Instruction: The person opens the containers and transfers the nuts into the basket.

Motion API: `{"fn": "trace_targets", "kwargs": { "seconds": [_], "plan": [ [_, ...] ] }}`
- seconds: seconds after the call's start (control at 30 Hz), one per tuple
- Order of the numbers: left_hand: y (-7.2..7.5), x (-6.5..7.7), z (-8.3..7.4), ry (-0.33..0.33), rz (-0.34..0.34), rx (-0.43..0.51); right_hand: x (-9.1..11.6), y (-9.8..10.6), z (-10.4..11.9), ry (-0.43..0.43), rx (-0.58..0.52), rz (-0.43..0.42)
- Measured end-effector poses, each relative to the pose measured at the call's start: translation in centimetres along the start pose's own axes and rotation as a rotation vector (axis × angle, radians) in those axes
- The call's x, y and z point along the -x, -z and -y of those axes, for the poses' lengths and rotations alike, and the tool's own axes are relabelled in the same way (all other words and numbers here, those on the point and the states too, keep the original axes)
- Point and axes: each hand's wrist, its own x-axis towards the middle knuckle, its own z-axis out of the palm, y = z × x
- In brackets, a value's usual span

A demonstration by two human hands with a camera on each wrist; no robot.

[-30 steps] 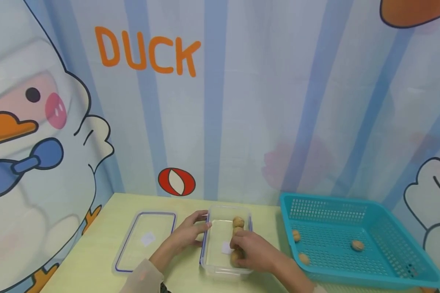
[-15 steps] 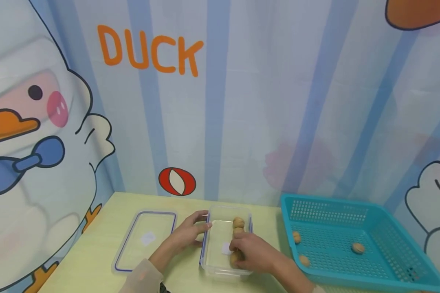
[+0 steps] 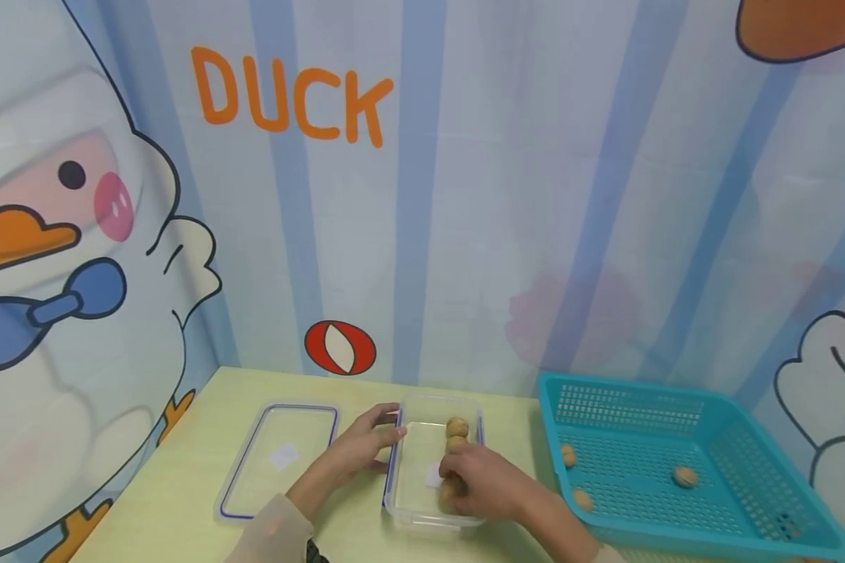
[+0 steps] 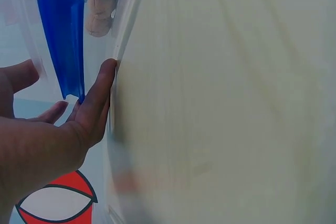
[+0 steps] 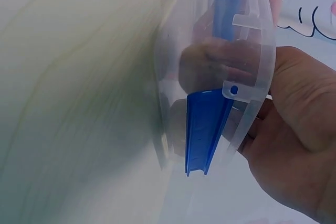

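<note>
A clear plastic food box (image 3: pixel 411 450) with blue side clips stands uncovered on the table. Several walnuts (image 3: pixel 457 427) line its right side. My right hand (image 3: pixel 489 485) reaches over the right wall and pinches a walnut (image 3: pixel 451 494) near the front of that row; its fingers partly hide the row. Through the clear wall in the right wrist view, that walnut (image 5: pixel 193 72) shows at the fingertips. Against the box's left side rests my left hand (image 3: pixel 355 453), fingers fairly straight, close to a blue clip (image 4: pixel 65 40) that hangs down in the left wrist view.
To the left lies the clear lid (image 3: pixel 306 438) with a blue seal, flat on the pale table (image 3: pixel 162 485). On the right stands a turquoise basket (image 3: pixel 627 438) holding a few walnuts (image 3: pixel 685 477). A printed curtain (image 3: pixel 472 234) hangs close behind.
The right hand's fingers have shifted very slightly left with the front walnut. My left hand, the box and the lid stay where they were; the head view drifts a little.
</note>
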Motion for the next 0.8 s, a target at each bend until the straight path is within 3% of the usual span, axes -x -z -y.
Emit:
{"fn": "trace_targets", "kwargs": {
  "seconds": [0.23, 0.47, 0.67, 0.8],
  "plan": [
    [-0.1, -0.1, 0.0, 0.001, 0.000, 0.008, -0.1, 0.8, 0.2, -0.022, -0.046, -0.096],
    [-0.1, -0.1, 0.1, 0.003, 0.007, 0.005, 1.2, 2.6, 0.7, -0.013, -0.228, -0.218],
    [-0.1, -0.1, 0.1, 0.007, 0.002, 0.004, 3.0, 4.5, -0.1, 0.018, -0.213, -0.318],
    [-0.1, -0.1, 0.0, 0.010, 0.001, 0.000, 4.4, 5.6, -0.8, -0.031, -0.184, -0.357]
  ]
}}
